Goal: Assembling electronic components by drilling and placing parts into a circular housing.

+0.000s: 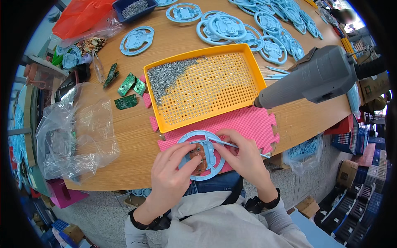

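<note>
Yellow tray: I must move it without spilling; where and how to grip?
Probably hold the tray by its raised short end walls, one hand from each side, level, since loose metal pieces heap toward the left. Grip the right wall's far half, clear of the grey tool.

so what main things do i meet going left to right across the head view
crumpled clear plastic bag, green circuit boards, left hand, held light-blue plastic wheel, right hand, grey plastic power tool
</note>
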`<control>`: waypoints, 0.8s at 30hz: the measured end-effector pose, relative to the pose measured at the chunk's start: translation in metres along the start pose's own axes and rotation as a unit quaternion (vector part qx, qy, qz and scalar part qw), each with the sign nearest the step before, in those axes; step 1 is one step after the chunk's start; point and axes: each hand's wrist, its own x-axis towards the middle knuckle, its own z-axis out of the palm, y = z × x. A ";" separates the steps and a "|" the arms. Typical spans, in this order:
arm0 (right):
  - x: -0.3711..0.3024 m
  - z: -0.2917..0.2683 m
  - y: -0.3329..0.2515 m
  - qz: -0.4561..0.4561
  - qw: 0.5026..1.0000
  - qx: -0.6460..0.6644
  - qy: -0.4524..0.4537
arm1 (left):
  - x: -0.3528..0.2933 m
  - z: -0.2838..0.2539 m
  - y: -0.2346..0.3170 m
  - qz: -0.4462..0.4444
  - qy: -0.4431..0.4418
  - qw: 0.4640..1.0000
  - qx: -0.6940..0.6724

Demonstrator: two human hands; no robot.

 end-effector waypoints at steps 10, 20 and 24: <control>0.000 0.006 0.008 -0.019 1.000 -0.005 0.017 | 0.001 0.011 0.001 0.018 -0.006 0.999 0.042; 0.001 0.004 0.009 -0.015 0.999 -0.024 0.019 | 0.006 0.006 0.002 0.019 -0.032 0.997 0.069; 0.001 -0.002 0.006 -0.022 1.000 0.008 -0.007 | 0.000 0.010 -0.007 0.016 -0.045 0.999 0.022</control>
